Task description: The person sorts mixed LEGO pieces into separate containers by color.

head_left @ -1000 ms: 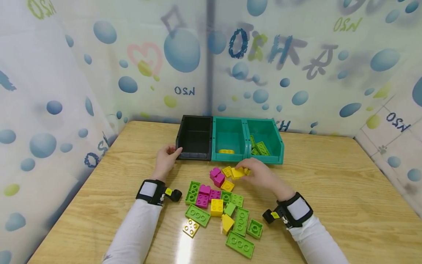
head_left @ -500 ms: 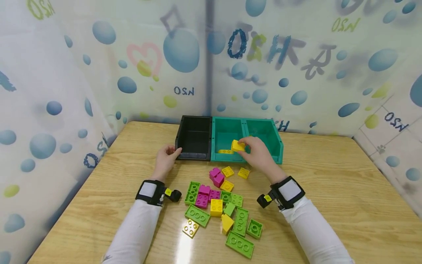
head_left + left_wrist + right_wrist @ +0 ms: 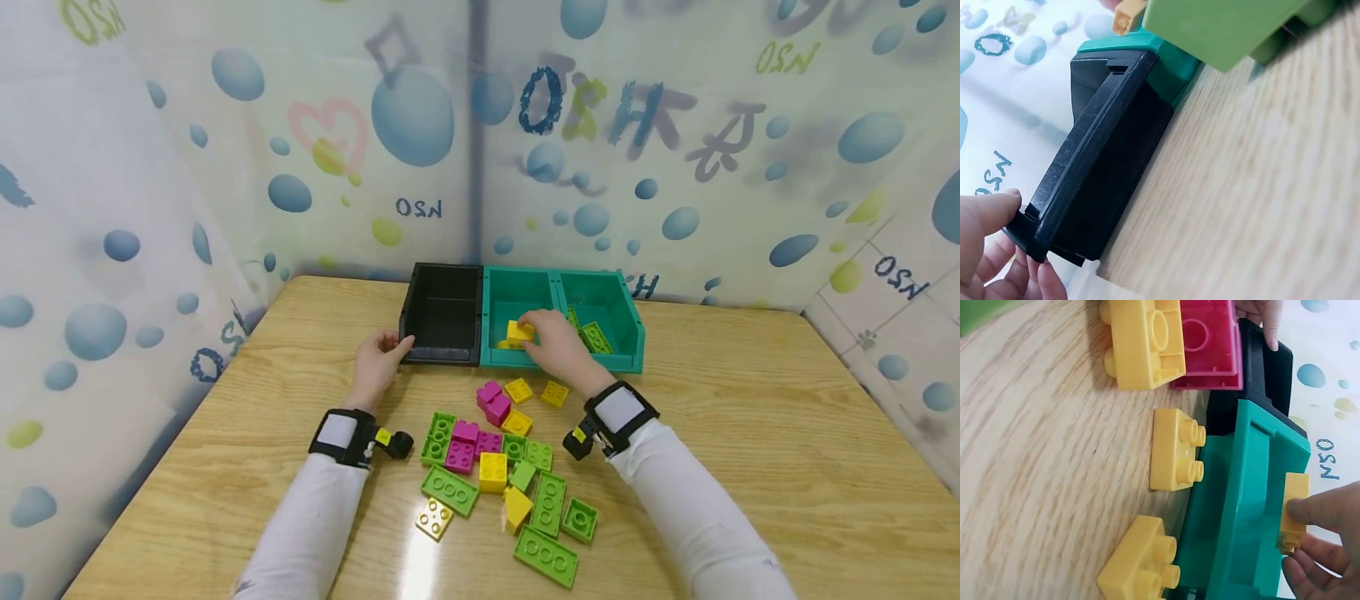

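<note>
At the black bin (image 3: pixel 441 353), my left hand (image 3: pixel 377 367) grips the front left corner, thumb on the rim and fingers curled beneath, as the left wrist view shows. My right hand (image 3: pixel 562 346) pinches a yellow toy brick (image 3: pixel 517 333) between thumb and fingers, over the front of the middle teal bin (image 3: pixel 498 357). Another yellow brick (image 3: pixel 502 343) lies in that bin, mostly hidden behind the held one. Several green bricks (image 3: pixel 596 337) lie in the right teal bin (image 3: pixel 633 350). In the right wrist view the held brick (image 3: pixel 1294 509) shows above the teal rim.
Loose bricks spread over the table (image 3: pixel 750 433) before the bins: magenta bricks (image 3: pixel 460 454), yellow bricks (image 3: pixel 492 472) and green bricks (image 3: pixel 546 555). Two yellow bricks, one of them here (image 3: pixel 555 393), lie close to the teal bins. A patterned curtain (image 3: pixel 420 233) hangs behind.
My right hand picked the yellow brick off the table, lifted it to the middle teal bin, then moved it left and slightly lower. My left hand stays on the black bin.
</note>
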### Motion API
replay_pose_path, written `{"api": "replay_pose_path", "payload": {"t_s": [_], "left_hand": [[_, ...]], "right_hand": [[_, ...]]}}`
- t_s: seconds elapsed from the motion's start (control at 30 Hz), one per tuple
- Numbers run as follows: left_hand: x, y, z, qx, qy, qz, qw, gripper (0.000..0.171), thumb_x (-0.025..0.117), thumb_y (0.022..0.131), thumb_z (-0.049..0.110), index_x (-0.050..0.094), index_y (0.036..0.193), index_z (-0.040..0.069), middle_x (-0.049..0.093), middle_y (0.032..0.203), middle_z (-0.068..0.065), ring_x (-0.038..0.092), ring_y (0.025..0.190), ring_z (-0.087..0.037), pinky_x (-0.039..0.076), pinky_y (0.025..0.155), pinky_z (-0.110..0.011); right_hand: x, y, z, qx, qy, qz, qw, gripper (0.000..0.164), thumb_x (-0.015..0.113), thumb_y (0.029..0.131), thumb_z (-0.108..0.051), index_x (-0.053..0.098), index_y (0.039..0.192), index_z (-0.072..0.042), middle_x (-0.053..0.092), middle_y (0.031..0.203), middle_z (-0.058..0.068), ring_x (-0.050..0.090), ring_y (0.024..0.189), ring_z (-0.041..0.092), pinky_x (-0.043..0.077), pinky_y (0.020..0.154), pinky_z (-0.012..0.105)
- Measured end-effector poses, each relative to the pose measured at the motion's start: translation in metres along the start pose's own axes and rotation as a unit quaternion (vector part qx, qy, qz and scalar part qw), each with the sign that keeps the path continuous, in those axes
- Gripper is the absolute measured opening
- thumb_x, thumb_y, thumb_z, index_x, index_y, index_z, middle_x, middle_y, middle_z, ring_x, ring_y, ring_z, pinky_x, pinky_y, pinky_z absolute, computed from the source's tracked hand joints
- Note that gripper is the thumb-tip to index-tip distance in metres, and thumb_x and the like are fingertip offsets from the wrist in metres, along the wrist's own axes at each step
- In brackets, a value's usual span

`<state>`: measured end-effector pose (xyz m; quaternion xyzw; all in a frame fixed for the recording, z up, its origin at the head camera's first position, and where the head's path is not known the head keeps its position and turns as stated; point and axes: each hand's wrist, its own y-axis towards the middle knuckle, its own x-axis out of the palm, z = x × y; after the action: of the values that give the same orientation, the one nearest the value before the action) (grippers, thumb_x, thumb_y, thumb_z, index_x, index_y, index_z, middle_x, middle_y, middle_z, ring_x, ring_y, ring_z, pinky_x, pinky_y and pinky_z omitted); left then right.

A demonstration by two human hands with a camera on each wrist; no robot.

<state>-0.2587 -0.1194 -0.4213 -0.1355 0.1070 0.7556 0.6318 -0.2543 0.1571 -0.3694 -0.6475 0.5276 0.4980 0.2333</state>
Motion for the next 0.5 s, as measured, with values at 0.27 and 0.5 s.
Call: {"api": "replay_pose_path", "payload": {"t_s": [0.27,0.5], "left_hand": [[0.000,0.001,-0.001,-0.003,0.002,0.003,1.0000,0.029,0.061,0.092,0.029,0.055,0.100,0.002,0.048,0.090,-0.006,0.044,0.084,-0.019,0.037,0.068,-0.027],[0.000,0.002,0.000,-0.003,0.005,-0.003,1.0000,0.030,0.060,0.093,0.031,0.055,0.101,0.002,0.047,0.090,-0.005,0.043,0.085,-0.019,0.036,0.069,-0.027]], "right_hand": [[0.015,0.012,-0.010,0.025,-0.052,-0.029,0.998,0.026,0.061,0.093,-0.016,0.061,0.116,-0.003,0.063,0.115,0.014,0.055,0.103,0.030,0.047,0.089,0.039],[0.021,0.016,-0.009,0.037,-0.037,-0.027,0.998,0.022,0.061,0.093,-0.018,0.060,0.109,-0.002,0.064,0.102,0.013,0.056,0.088,0.025,0.049,0.081,0.036]]}}
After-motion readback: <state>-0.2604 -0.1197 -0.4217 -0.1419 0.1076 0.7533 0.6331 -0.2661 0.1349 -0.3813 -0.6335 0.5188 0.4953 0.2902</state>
